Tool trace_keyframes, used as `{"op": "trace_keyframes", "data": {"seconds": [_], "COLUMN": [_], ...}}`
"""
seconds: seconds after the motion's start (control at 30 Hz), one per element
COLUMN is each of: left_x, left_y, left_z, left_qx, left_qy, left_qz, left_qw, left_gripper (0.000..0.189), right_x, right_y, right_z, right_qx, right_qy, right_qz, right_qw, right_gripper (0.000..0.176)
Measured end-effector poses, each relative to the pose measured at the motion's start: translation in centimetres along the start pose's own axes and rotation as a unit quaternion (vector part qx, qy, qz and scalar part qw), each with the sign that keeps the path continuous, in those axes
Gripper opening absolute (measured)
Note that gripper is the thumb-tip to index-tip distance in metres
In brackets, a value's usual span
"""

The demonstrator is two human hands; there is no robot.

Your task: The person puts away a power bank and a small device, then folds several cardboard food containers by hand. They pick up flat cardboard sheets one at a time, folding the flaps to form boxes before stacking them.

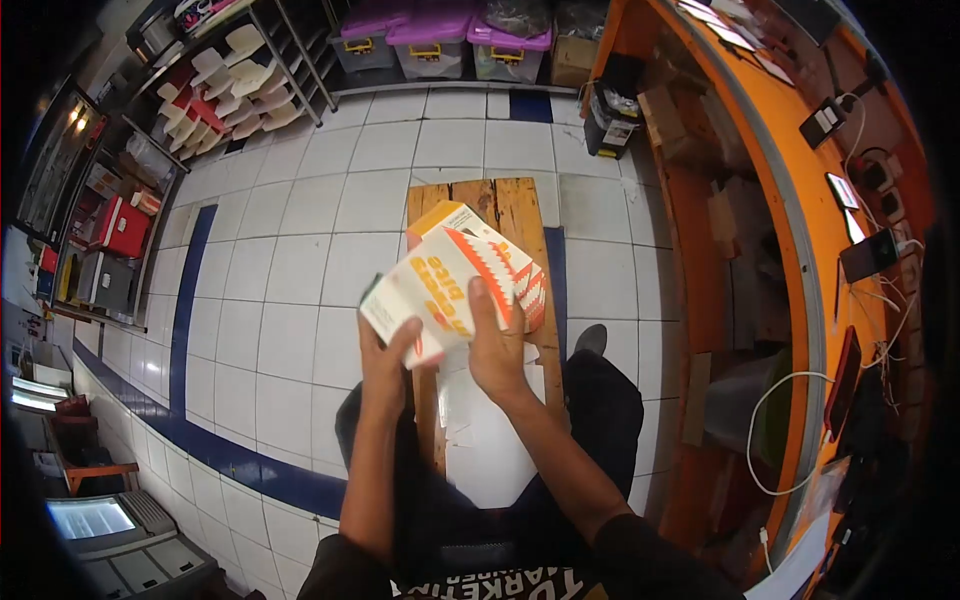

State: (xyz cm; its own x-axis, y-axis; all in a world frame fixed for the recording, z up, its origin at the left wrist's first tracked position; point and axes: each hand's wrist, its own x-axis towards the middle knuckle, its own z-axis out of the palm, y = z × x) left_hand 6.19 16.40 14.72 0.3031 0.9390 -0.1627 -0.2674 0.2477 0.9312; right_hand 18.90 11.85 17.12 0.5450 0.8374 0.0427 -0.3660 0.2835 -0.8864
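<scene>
Both hands grip a white cardboard food carton (420,295) with orange lettering and a red zigzag edge, held at a tilt above a wooden bench (425,420). My left hand (387,352) is closed on its lower left edge, thumb on the front face. At the right edge, my right hand (495,345) pinches it with the thumb on top. Behind it, more printed cartons (510,235) of the same kind lie at the far end of the bench, partly hidden. White sheets (490,440) lie on the bench between my legs.
An orange counter (770,190) with phones and cables runs along the right. A black bin (612,118) stands near it. Purple-lidded storage boxes (430,45) line the back. To the left are a rack of pale trays (240,80) and a red box (122,224).
</scene>
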Motion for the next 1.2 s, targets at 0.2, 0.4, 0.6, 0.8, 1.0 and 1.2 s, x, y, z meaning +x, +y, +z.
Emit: {"op": "trace_keyframes", "data": {"seconds": [0.2, 0.4, 0.6, 0.8, 1.0, 1.2], "left_x": [14.0, 24.6, 20.9, 15.3, 15.8, 13.4], "left_y": [0.8, -0.2, -3.9, -9.6, -10.6, -9.6], "left_z": [-2.2, 0.8, 4.9, 5.8, 4.6, 1.2], "left_qx": [0.527, 0.673, 0.71, 0.748, 0.715, 0.589], "left_qy": [0.065, -0.162, -0.209, -0.069, -0.039, -0.114], "left_qz": [0.199, 0.048, -0.03, 0.156, 0.26, 0.329], "left_qw": [0.824, 0.72, 0.672, 0.641, 0.648, 0.729], "left_gripper": [0.1, 0.106, 0.112, 0.094, 0.092, 0.064], "right_x": [5.5, 9.5, 6.6, 4.8, 5.2, -0.4], "right_y": [1.0, 3.8, 5.1, 9.8, 14.3, 8.7], "right_z": [1.0, -5.6, -10.2, -11.0, -13.6, -10.2], "right_qx": [-0.199, -0.332, -0.613, -0.768, -0.722, -0.673], "right_qy": [0.073, 0.128, 0.081, 0.034, 0.0, -0.017], "right_qz": [-0.184, 0.007, 0.016, -0.04, -0.141, -0.285], "right_qw": [0.96, 0.934, 0.786, 0.638, 0.677, 0.682], "right_gripper": [0.042, 0.05, 0.045, 0.06, 0.07, 0.045]}}
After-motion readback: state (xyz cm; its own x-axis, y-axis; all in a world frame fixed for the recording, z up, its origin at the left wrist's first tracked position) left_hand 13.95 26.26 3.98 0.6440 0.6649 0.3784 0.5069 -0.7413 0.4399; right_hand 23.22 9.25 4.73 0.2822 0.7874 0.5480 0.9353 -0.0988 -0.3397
